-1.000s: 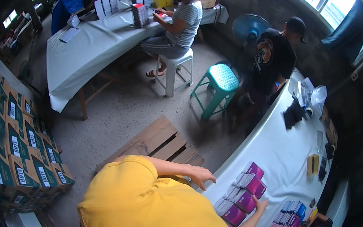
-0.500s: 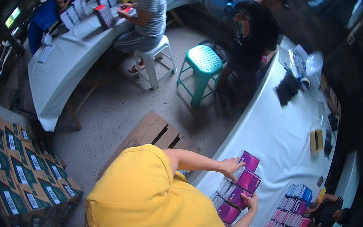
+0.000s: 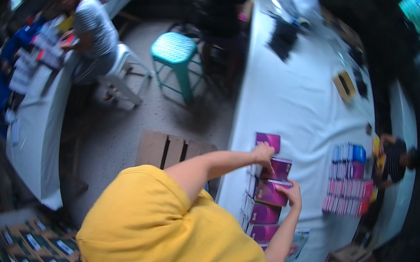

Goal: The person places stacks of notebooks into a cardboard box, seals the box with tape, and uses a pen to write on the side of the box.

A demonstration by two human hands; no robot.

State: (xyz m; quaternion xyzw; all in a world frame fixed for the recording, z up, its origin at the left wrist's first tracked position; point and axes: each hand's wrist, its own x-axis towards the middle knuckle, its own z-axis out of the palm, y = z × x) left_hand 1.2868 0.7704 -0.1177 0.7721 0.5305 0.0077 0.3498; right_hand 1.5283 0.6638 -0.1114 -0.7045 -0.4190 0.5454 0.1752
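A row of purple-covered notebooks [image 3: 266, 214] in stacks runs along the near left side of the white-covered table. My left hand [image 3: 263, 154] is at the upper stacks, its fingers bent down over the left edge of one; motion blur softens their tips. Just below it, my right hand [image 3: 291, 193] grips the right edge of a notebook stack, thumb on top of the cover and fingers at the side. One purple stack stands at the far end of the row, beyond my left hand. The undersides of the stacks are hidden.
Pink and blue notebook stacks [image 3: 347, 184] stand across the table [image 3: 306, 116], near a person in a striped shirt. A yellow box [image 3: 343, 86] lies farther up. Left are a teal stool [image 3: 174, 48], a wooden pallet [image 3: 153, 145] and a seated person at another table.
My view has swung right, shifting the scene left. My left hand has moved from the far stack toward me, onto the stacks nearer my right hand, which still holds notebooks.
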